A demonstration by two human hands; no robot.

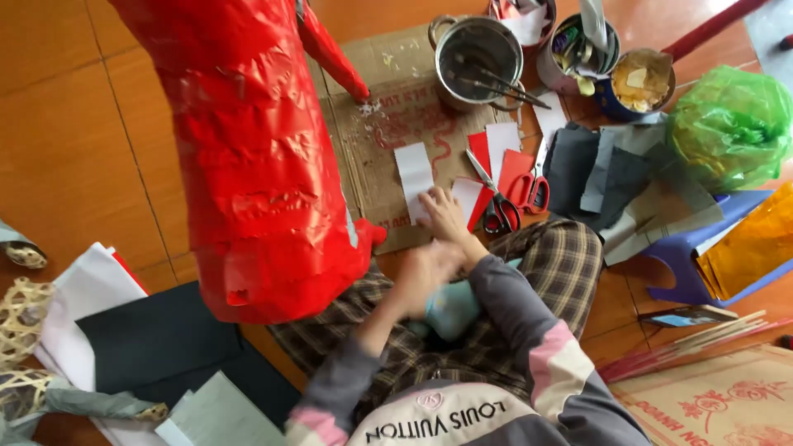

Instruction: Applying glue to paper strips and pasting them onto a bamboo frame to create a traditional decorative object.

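A white paper strip (415,175) lies on the cardboard sheet (388,124), beside the red paper figure (256,157). The right hand (444,216) is laid near its lower end, fingers spread and holding nothing. The left hand (423,277) is blurred; its grip cannot be told. The strip is best pressed flat and lifted by its edge, clear of the scissors (500,206).

Hands: two, left hand (425,277) and right hand (446,216) | scissors: two pairs, black-handled scissors (494,202) and red-handled scissors (533,188) | metal pot (479,59): one | round tins: three (578,49) | green plastic bag (731,124): one | large red paper-covered figure (248,157): one | blue plastic stool (686,256): one
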